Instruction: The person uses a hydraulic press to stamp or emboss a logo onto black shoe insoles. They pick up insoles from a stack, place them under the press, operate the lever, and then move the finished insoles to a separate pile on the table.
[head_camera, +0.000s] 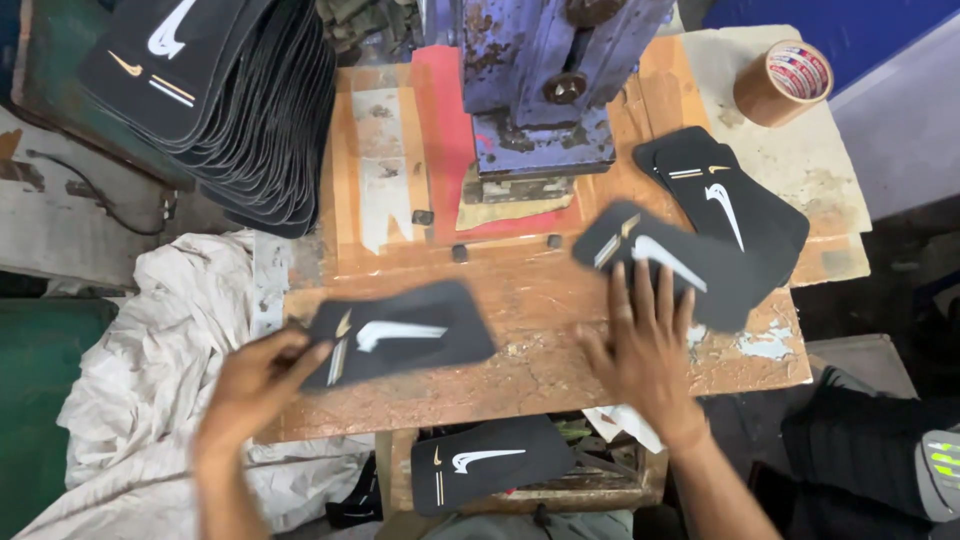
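My left hand (255, 380) pinches the left end of a black flat piece (415, 335) with a white curved mark and thin gold lines, held just over the wooden bench top (520, 370). My right hand (645, 345) lies flat with fingers spread, its fingertips on another black piece (690, 262) of the same kind. That piece overlaps a small pile of like pieces (745, 205) at the right. A blue metal press (545, 80) stands at the back middle of the bench.
A tall fanned stack of black pieces (230, 100) sits at the back left. A roll of brown tape (783, 82) lies at the back right. White cloth (150, 380) hangs at the left. One more black piece (490, 462) rests below the bench's front edge.
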